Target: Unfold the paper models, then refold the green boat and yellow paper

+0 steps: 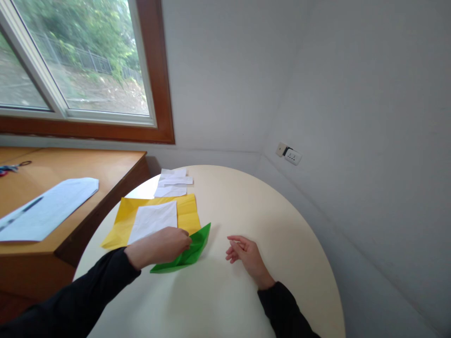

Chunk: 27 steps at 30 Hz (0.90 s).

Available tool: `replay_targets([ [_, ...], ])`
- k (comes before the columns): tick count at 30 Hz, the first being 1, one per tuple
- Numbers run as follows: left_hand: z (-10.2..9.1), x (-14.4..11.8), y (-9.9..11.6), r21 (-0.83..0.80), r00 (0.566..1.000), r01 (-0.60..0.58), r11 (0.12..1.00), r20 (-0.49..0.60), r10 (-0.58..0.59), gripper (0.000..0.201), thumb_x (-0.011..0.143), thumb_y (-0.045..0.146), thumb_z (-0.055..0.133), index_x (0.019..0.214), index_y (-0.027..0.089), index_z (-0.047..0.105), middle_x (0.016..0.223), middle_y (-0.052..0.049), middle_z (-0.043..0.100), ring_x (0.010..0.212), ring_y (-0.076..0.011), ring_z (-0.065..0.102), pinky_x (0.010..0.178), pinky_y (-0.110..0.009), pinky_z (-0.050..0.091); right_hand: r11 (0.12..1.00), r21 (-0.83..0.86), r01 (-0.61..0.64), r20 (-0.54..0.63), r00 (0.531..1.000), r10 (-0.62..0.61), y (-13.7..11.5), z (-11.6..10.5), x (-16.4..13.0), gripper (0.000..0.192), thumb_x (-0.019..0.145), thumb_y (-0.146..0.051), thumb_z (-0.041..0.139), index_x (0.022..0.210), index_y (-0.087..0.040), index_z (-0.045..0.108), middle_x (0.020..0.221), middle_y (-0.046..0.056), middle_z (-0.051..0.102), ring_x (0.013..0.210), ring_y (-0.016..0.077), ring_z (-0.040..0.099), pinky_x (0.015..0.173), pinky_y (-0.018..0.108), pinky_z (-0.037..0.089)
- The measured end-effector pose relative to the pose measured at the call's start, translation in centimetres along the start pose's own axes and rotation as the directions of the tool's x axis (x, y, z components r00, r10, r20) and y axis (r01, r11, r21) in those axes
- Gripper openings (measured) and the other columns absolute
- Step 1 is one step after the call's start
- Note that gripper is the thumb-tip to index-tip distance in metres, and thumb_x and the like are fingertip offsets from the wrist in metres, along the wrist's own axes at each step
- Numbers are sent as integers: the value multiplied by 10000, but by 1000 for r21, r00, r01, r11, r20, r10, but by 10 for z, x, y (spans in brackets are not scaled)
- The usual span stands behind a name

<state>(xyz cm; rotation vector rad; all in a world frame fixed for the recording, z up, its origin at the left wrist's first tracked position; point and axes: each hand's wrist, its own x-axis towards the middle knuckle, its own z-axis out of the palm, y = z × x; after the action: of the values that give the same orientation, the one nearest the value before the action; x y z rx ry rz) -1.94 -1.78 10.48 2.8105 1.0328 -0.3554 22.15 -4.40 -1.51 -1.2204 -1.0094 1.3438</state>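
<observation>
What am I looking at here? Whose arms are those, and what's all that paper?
The camera sits on a person's head and looks down, so the arms are the person's own. The left hand presses on a folded green paper. The right hand rests on the round table, holding nothing. Behind the green paper lies a yellow sheet with a white sheet on it, and more white papers farther back. A wooden desk stands to the left, under a window.

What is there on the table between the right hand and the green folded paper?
Nothing: in the head view, only bare cream table lies between the right hand and the green folded paper, which the left hand touches.
</observation>
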Motion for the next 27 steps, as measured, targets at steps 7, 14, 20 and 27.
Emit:
replay_targets([
  [7,0,-2,4,108,999,-33,994,0,33,269,871,99,387,811,144,646,799,-82,673,705,-186,646,616,-262,452,1000,6,-2,6,1000,2,0,0,1,566,539,-590,730,851,-129,634,535,15,637,453,161,624,425,250,468],
  [14,2,-6,8,115,1000,15,993,-10,-14,231,877,270,483,779,147,652,753,-82,678,677,-185,632,597,-258,431,1000,-4,-6,-8,1000,6,-5,3,-3,581,520,-612,726,837,-132,637,529,14,635,454,164,624,437,261,478],
  [20,-8,-31,-22,-136,950,185,973,-229,-213,424,901,414,350,626,176,568,644,-55,614,609,-176,571,560,-273,364,999,-37,26,-18,999,-27,-6,3,-3,540,560,-622,697,808,-145,639,538,11,631,445,155,610,425,253,459],
  [27,50,-83,-45,-479,820,311,821,-301,-486,466,852,523,311,542,205,454,522,-15,530,505,-151,496,516,-253,356,959,-214,188,7,982,-191,-19,11,8,399,678,-558,630,728,-162,625,516,-11,583,414,118,545,400,228,398],
])
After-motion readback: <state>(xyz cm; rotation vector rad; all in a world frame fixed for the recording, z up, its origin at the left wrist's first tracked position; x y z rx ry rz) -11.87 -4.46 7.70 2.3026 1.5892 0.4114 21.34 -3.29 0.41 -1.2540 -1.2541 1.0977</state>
